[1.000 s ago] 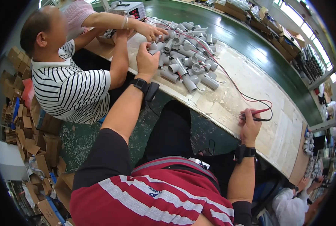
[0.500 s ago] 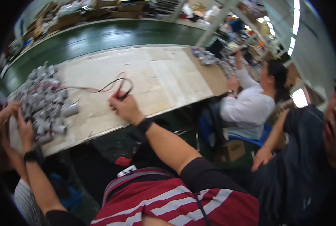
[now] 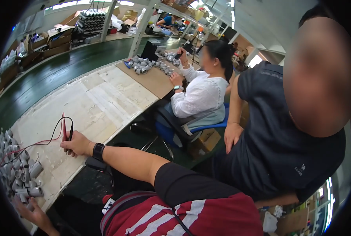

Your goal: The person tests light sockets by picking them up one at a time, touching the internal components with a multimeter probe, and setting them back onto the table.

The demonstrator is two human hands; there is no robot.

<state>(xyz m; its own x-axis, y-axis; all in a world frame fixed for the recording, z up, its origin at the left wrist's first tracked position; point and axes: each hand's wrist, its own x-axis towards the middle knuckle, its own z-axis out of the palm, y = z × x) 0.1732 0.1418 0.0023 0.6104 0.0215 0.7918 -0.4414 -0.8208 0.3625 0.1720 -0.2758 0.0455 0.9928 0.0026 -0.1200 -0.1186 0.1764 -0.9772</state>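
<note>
Probes, a red one and a black one with thin wires, are lying under the right hand, which is curling loosely over them on the pale paper-covered worktop. Left hand is sitting open-fingered, touching the grey plastic cylinder pieces piled at the worktop's left end.

Left hand sits at the dark lower-left rim, only fingers show, wrist cut off, can't tell if it grips anything. Right hand covers the probe handles; tips too small to read. Pile of grey cylinders runs into the left rim, count unclear. Standing person's face blurred. Far grey parts by the seated person too small to ID. Corners all black.
</note>
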